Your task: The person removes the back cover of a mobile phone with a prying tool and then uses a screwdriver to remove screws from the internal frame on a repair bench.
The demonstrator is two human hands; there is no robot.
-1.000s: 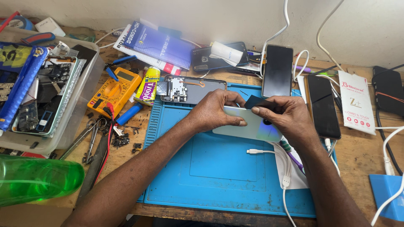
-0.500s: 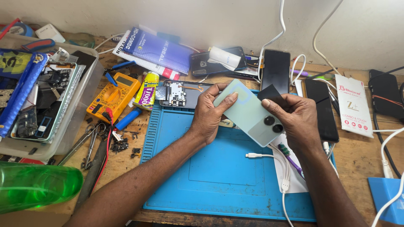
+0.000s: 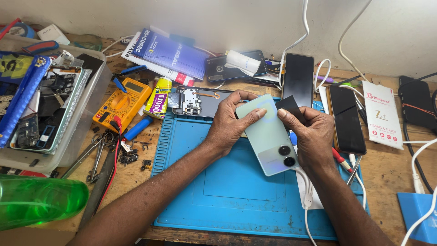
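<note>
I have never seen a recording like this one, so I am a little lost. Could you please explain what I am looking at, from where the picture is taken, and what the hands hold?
There is no machine here. A person works with two bare hands, and a camera on their head looks down at a wooden workbench covered by a blue repair mat. The left hand and the right hand together hold a pale green phone, back side up, with two round camera lenses. The right hand also pinches a small black card. Around them lie a yellow multimeter, a glue tube, an opened phone, scissors, a green bottle, other phones and white cables.
</note>
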